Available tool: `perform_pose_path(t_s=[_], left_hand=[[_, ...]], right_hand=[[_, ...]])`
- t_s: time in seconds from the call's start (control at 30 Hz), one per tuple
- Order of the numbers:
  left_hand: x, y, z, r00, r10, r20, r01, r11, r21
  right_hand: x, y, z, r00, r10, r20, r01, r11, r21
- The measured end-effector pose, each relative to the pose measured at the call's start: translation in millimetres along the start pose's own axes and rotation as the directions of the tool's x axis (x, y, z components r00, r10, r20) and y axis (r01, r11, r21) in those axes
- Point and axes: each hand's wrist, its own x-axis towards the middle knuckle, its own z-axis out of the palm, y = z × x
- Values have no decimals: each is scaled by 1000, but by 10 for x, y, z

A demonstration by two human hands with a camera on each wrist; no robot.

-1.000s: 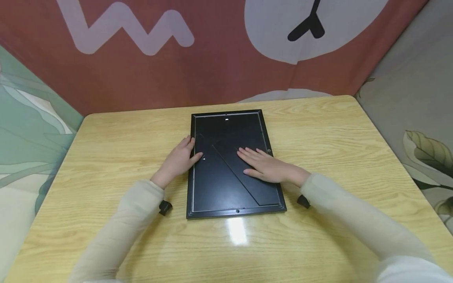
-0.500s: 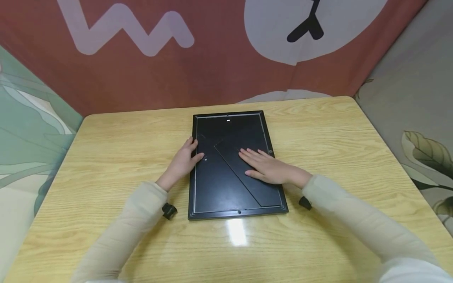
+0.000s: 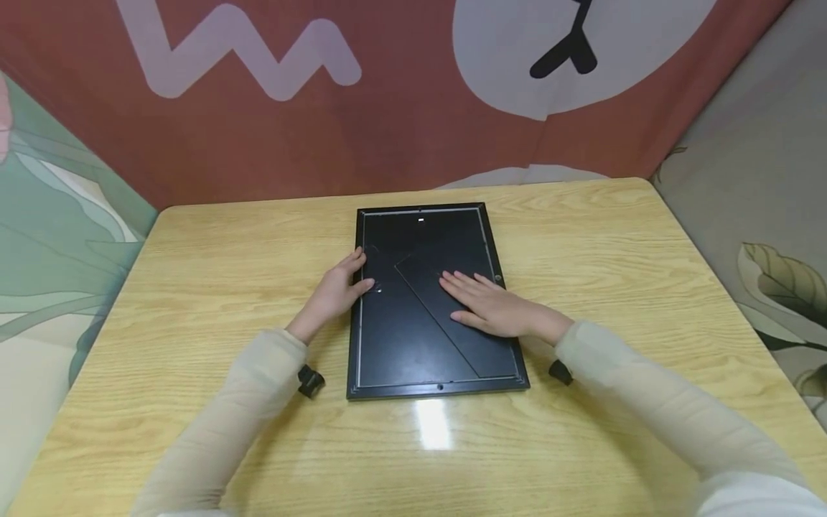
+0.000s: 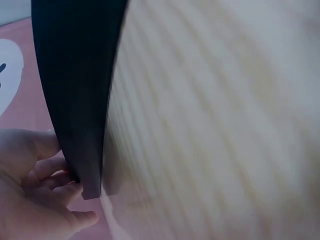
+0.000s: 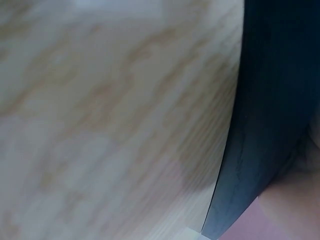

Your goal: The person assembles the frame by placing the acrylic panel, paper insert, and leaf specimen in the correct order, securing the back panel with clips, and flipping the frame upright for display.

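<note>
A black picture frame (image 3: 400, 345) lies face down on the wooden table, its back panel and folded easel leg (image 3: 420, 287) showing. My left hand (image 3: 332, 293) rests at the frame's left edge, thumb on the back panel and the other fingers along the side. In the left wrist view, fingers (image 4: 62, 192) touch the frame's dark side (image 4: 80, 90). Flat on the easel leg lies my right hand (image 3: 487, 307), its fingers straight and pointing left. The right wrist view has the frame's other side (image 5: 265, 110), with only part of the hand visible.
The light wooden table (image 3: 213, 287) extends around the frame. A reddish patterned curtain (image 3: 400, 129) hangs behind its back edge, with patterned cloth at both sides. Black wrist devices (image 3: 311, 382) sit under the sleeves.
The picture frame and my left hand shift very slightly to the right. The head view itself also shifts a little. My right hand keeps its place on the easel leg.
</note>
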Motion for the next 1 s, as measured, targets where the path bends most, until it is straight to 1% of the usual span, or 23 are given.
perform_pose_path(t_s=[0.07,0.17,0.27,0.33,0.5,0.67,0.77,0.9,1.0], left_hand=[[8,9,-3,1000,6,1,-6,1000,25],[9,42,-17,1000,14,0,-14,995,94],[2,86,-42,1000,20,-1,-19,984,177],[-2,110,-60,1000,16,4,-17,976,216],[1,141,-84,1000,14,21,-20,956,293],[5,159,-103,999,5,44,-20,940,341],[5,170,-116,998,-9,59,-14,926,377],[8,190,-127,997,-19,71,-14,899,439],[11,204,-131,997,-13,73,-23,879,477]], right_hand=[[-1,5,2,1000,0,2,0,1000,-4],[4,11,6,1000,3,4,-3,1000,-11],[11,13,10,1000,-1,-3,1,1000,-15],[14,14,7,1000,-3,-6,3,1000,-13],[21,4,1,1000,11,1,-11,1000,-12],[37,-2,13,1000,19,5,-19,1000,-14],[40,-2,21,1000,17,4,-17,1000,-16],[37,-10,20,1000,12,5,-12,1000,-12],[32,-20,18,1000,11,7,-11,1000,-11]])
